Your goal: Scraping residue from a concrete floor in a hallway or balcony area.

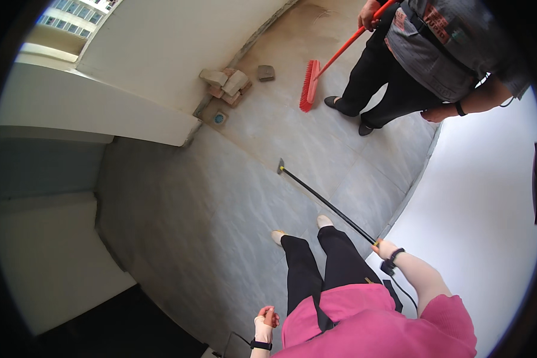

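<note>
My right hand (pixel 386 248), a black band and small device at its wrist, is closed around the upper end of a long-handled scraper (pixel 331 206). Its black pole slants away to the far left. The small flat head (pixel 281 166), with a yellow joint, rests on the grey tiled floor (pixel 250 203) beyond my feet. Near the lower edge, by my left hip, my left hand (pixel 268 316) hangs with its fingers curled in, and nothing shows in it.
At the far right a person (pixel 423 56) stands holding a red broom (pixel 340 56), its bristles near the floor. Bricks (pixel 227 85) are piled by the wall corner, with one loose block (pixel 266 73) and a round floor drain (pixel 219 118) close by. White wall (pixel 459 197) bounds the right.
</note>
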### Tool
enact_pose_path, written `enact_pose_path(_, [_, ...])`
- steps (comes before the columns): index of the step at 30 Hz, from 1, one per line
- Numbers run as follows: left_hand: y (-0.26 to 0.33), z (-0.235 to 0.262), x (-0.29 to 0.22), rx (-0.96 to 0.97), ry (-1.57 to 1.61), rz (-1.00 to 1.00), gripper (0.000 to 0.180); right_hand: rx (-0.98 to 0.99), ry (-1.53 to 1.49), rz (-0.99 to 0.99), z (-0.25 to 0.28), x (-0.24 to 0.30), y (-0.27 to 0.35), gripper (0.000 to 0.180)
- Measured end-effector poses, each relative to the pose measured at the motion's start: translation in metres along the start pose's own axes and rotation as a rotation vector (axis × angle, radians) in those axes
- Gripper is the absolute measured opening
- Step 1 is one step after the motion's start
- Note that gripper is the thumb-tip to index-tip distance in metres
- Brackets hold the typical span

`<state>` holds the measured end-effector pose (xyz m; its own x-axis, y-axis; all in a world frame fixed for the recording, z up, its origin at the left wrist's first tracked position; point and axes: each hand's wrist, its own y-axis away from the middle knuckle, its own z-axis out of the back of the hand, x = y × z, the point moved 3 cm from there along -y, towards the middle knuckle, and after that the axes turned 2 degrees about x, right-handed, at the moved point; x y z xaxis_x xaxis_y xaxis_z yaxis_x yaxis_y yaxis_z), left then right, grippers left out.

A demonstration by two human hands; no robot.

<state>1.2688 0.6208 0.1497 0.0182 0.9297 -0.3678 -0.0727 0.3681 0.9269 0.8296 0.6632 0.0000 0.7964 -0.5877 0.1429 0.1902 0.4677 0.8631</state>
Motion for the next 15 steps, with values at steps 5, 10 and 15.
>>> enact_pose_path(5, [0.004, 0.016, -0.007, -0.074, 0.024, -0.053, 0.017, -0.070, -0.110, 0.129, 0.031, 0.116, -0.085, 0.039])
enact_pose_path(10, [-0.003, 0.040, 0.022, -0.137, 0.085, -0.045, 0.017, -0.037, -0.038, 0.094, 0.009, 0.060, -0.065, 0.042])
enact_pose_path(15, [-0.015, 0.041, 0.039, -0.086, 0.078, 0.011, 0.018, 0.066, 0.041, -0.036, 0.010, 0.041, -0.005, 0.049])
